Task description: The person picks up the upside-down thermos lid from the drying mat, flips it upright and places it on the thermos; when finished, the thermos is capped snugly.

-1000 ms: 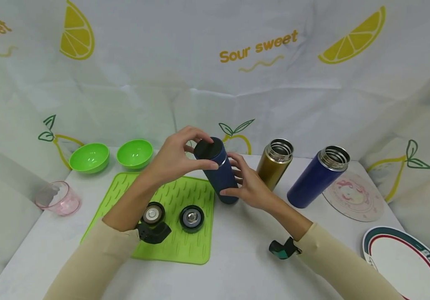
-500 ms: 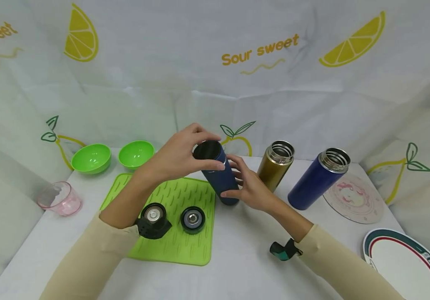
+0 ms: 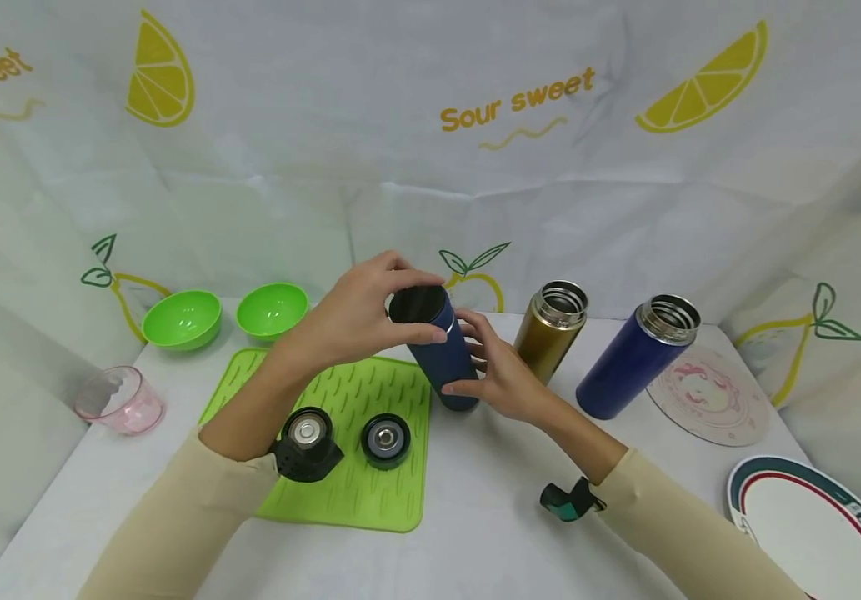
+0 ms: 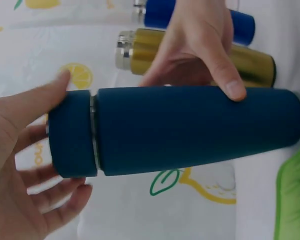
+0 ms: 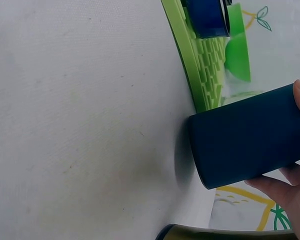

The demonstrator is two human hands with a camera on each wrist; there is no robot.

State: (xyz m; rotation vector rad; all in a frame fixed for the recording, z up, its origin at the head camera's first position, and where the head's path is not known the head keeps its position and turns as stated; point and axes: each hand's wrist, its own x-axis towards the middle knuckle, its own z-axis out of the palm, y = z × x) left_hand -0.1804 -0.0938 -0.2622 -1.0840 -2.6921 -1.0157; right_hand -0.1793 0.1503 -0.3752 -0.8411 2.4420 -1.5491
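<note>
Head view, centre: navy bottle (image 3: 445,365), standing just beside the mat (image 3: 377,502), lid (image 4: 72,132) on top.
Left hand (image 3: 358,312): thumb and fingers curved around the lid.
Right hand (image 3: 500,377): thumb and fingers half closed around the bottle's body.
3 o'clock: gold bottle (image 3: 548,342), then blue bottle (image 3: 628,367).
8 o'clock: two caps (image 3: 386,440) upon the mat.

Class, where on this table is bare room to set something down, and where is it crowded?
Bare: white tabletop between the green rectangular mat and round white plate, though a beige sleeve crosses above. Crowded: around the navy cylindrical bottle, left hand, right hand and gold metal bottle.
</note>
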